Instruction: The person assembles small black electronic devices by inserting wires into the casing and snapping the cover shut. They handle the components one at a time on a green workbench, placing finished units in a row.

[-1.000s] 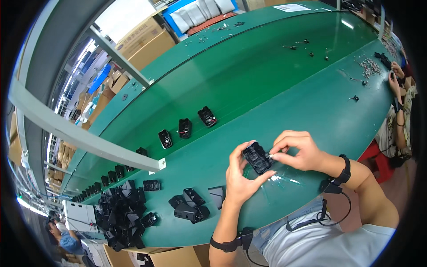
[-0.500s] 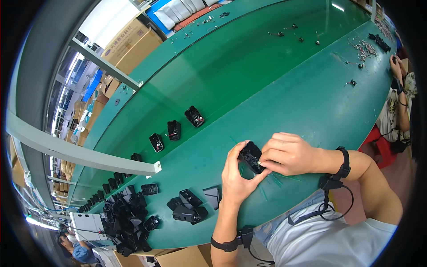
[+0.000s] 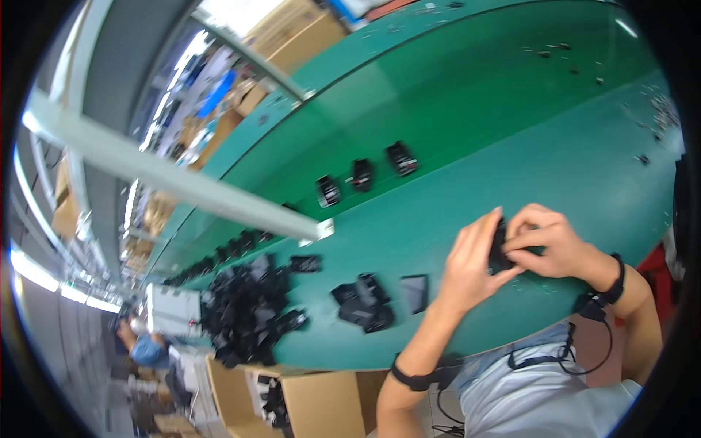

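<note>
A small black plastic housing (image 3: 499, 250) stands tilted above the green bench, its inside partly covered by fingers. My left hand (image 3: 467, 263) is closed round its left side and lower edge. My right hand (image 3: 548, 242) presses pinched fingertips against the housing's right side; what they hold, if anything, is hidden. On the bench left of my left hand lies a flat dark piece (image 3: 414, 293), and beside it a few black housings (image 3: 364, 303) sit in a small group.
A heap of black housings (image 3: 244, 310) covers the bench's left end. More housings (image 3: 361, 175) stand in a row along the green belt. A pale metal frame bar (image 3: 190, 186) crosses the left side. Open cardboard boxes (image 3: 321, 401) stand below the bench edge; small parts (image 3: 661, 113) lie far right.
The whole view has swung left, so bench and hands appear further right, with some blur. The housing is turned more edge-on, and my right fingers remain at it.
</note>
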`<state>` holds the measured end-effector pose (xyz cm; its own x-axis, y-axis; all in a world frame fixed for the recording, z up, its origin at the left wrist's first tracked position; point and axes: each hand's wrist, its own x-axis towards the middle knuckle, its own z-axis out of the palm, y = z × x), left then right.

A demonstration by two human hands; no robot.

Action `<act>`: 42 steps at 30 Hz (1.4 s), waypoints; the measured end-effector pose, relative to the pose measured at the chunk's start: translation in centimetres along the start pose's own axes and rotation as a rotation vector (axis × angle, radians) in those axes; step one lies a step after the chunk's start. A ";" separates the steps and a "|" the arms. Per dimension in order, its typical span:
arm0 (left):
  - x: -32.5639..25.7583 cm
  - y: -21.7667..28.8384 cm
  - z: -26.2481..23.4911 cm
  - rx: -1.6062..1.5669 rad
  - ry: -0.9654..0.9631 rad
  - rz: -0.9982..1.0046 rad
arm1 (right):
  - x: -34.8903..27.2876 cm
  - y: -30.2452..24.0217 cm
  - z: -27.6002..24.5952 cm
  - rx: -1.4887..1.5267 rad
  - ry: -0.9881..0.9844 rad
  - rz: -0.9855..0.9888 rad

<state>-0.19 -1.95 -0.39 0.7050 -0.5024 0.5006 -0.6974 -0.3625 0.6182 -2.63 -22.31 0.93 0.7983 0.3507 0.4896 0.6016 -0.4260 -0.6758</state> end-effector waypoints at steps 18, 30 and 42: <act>-0.8 0.4 0.0 0.154 0.116 0.111 | -0.4 1.0 1.5 1.086 -0.110 0.532; -0.4 -0.7 -7.0 0.589 -0.002 -0.431 | 11.6 6.1 -2.1 -0.085 0.046 0.243; -1.6 0.0 -8.4 0.599 -0.425 -0.768 | 17.7 10.2 5.7 -0.578 -0.238 0.252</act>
<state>-0.21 5.48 3.86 0.9609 -0.1657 -0.2217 -0.1159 -0.9683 0.2214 17.42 -15.67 -0.45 0.9280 0.3284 0.1757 0.3692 -0.8735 -0.3173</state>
